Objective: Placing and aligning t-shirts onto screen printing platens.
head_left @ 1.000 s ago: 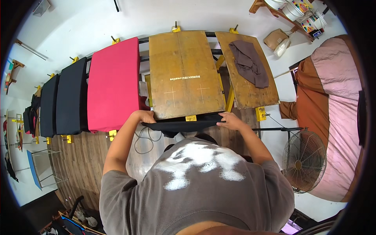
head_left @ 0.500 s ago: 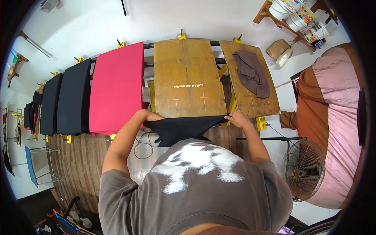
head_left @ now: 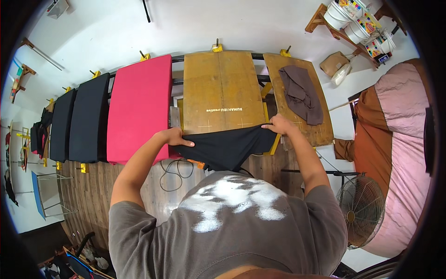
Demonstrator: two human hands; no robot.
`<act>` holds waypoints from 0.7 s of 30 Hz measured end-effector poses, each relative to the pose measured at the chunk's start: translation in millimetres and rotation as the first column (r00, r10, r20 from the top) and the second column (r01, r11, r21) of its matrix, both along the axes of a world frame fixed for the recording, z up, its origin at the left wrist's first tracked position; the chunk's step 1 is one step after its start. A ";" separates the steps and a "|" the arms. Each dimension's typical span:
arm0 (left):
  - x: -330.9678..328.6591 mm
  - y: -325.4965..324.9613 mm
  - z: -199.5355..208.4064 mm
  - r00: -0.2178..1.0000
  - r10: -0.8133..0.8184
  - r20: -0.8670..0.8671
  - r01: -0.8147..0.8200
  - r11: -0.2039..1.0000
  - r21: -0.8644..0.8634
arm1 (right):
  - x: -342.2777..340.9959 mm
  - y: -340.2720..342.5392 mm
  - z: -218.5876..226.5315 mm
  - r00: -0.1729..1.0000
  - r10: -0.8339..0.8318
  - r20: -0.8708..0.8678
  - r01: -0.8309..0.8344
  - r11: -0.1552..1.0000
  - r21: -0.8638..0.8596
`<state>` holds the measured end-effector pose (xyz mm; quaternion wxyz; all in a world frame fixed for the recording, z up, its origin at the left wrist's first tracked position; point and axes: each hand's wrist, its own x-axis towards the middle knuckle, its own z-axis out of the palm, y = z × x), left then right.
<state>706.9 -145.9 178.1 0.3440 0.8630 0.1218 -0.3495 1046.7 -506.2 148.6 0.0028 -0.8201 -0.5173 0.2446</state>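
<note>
Head view: aimed at a left hand point(head_left: 174, 136) and a right hand point(head_left: 281, 124), with a black cloth point(head_left: 227, 145) spread between them.
Left hand: gripping the cloth's left end, thumb on top, fingers mostly hidden, probably to stop that corner slipping.
Right hand: pinching the opposite corner, slightly farther from the body, seemingly to keep the upper edge taut.
Black cloth: pulled nearly straight above, sagging below; overlapping the middle board's near end in view, contact impossible to tell.
Middle board point(head_left: 222, 86): bare wood with pale cross marks, perhaps for alignment.
Right board point(head_left: 272, 63): carrying a rumpled brown cloth point(head_left: 301, 95), apparently laid aside loosely.
Red cloth point(head_left: 139, 109): stretched smooth over the board just left, likely for a flat face.
Floor point(head_left: 88, 195): wooden planks, with a looped cord point(head_left: 177, 175) below the red cloth.
Fan point(head_left: 362, 211): standing right of the body, well apart from the boards.
</note>
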 end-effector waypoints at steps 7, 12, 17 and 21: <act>38.3 68.5 -49.2 0.821 0.511 0.254 -0.441 0.851 -0.284 | 64.9 48.8 -6.6 0.990 -0.135 0.029 0.135 0.991 0.022; 63.9 85.2 -88.1 0.861 0.389 0.327 -0.417 0.909 0.017 | 99.1 78.8 -22.1 0.994 -0.031 0.100 0.027 0.999 0.042; 119.0 126.8 -77.7 0.818 0.408 0.405 -0.488 0.865 0.114 | 150.4 127.2 -27.9 0.923 0.098 0.372 -0.114 0.993 0.022; 180.8 175.4 -71.6 0.742 0.449 0.499 -0.583 0.799 0.148 | 209.6 184.5 -32.6 0.931 -0.042 0.362 0.014 0.997 0.079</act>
